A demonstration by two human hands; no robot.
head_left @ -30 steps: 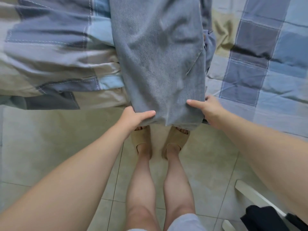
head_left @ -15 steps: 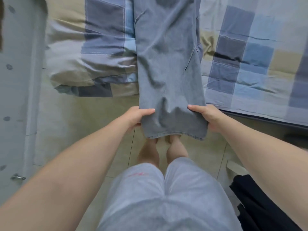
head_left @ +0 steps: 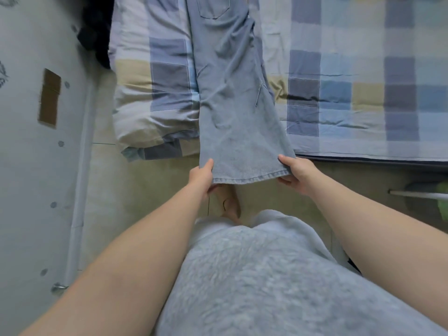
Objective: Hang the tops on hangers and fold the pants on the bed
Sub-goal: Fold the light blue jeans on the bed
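A pair of light blue denim pants point(head_left: 232, 98) lies lengthwise on the bed point(head_left: 363, 93), legs together, with the hem hanging past the bed's near edge. A back pocket shows at the top of the frame. My left hand point(head_left: 202, 177) pinches the hem's left corner, thumb on top. My right hand point(head_left: 295, 173) grips the hem's right corner the same way. The hem is held taut between both hands, just above the floor.
A rolled checked quilt point(head_left: 150, 98) lies left of the pants. A dark garment point(head_left: 97, 32) hangs at the upper left beside a pale wall or door point(head_left: 36, 166). A white rod point(head_left: 417, 194) and something green sit at the right edge. Tiled floor lies below.
The view has pulled back and up, showing more of the pants and bed. Both hands keep their grip on the hem, which now sits farther from the bed's edge.
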